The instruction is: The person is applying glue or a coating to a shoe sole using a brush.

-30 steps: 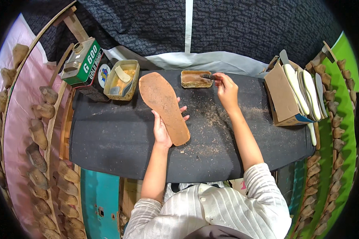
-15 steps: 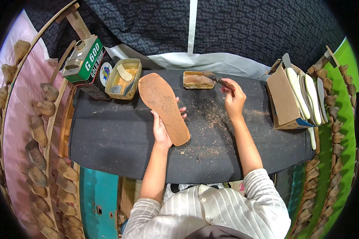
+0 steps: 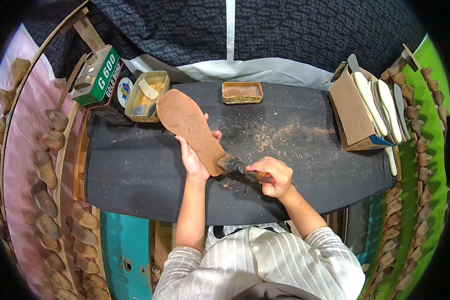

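My left hand (image 3: 195, 159) holds a tan shoe sole (image 3: 187, 122) from beneath, its thumb along the near edge and fingertips showing past the far side. The sole is tilted, broad end up and to the left, heel end toward me. Closed around a dark, stained handle, my right hand (image 3: 275, 177) grips a brush (image 3: 257, 175). Its bristles touch the sole's heel end, where a darker patch shows. Beyond them, at the table's far edge, stands a small rectangular tub (image 3: 242, 93) with brownish stuff inside.
Brown shavings lie scattered on the black-covered table (image 3: 135, 175). At the back left are a green and black metal can (image 3: 102, 85) and a yellowish tub (image 3: 147, 95) with flat pieces. A cardboard box (image 3: 357, 115) of pale insoles stands right. Racks of shoe lasts (image 3: 46, 167) flank both sides.
My right hand has brought the brush from the small tub down and left onto the sole's heel end. The left hand still holds the sole, which appears slightly farther left.
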A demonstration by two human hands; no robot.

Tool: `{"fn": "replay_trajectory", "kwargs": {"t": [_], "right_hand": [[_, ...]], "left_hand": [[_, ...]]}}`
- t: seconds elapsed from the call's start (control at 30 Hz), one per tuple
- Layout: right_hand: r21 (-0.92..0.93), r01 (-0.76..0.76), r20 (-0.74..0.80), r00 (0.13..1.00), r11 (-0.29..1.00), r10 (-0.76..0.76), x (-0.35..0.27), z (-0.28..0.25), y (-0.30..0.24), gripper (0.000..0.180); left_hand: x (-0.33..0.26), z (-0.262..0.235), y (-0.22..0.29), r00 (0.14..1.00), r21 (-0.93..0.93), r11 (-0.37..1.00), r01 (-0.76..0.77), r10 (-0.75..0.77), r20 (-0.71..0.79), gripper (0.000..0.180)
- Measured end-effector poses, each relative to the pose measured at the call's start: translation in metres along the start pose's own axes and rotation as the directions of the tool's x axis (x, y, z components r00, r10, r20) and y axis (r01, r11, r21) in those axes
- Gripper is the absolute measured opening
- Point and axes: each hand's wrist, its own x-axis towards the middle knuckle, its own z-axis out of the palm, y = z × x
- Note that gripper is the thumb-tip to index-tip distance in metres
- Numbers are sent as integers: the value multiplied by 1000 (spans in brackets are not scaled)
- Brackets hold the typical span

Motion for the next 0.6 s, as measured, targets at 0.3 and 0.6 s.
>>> {"fn": "replay_trajectory", "kwargs": {"t": [0.3, 0.6], "right_hand": [[17, -65, -56, 996, 998, 66, -13, -5, -3, 39], [5, 3, 39, 999, 1000, -3, -15, -3, -1, 44]], "left_hand": [[-1, 6, 3, 1000, -7, 1000, 6, -6, -15, 62], [2, 12, 1, 988, 60, 998, -29, 38, -150, 70]]}}
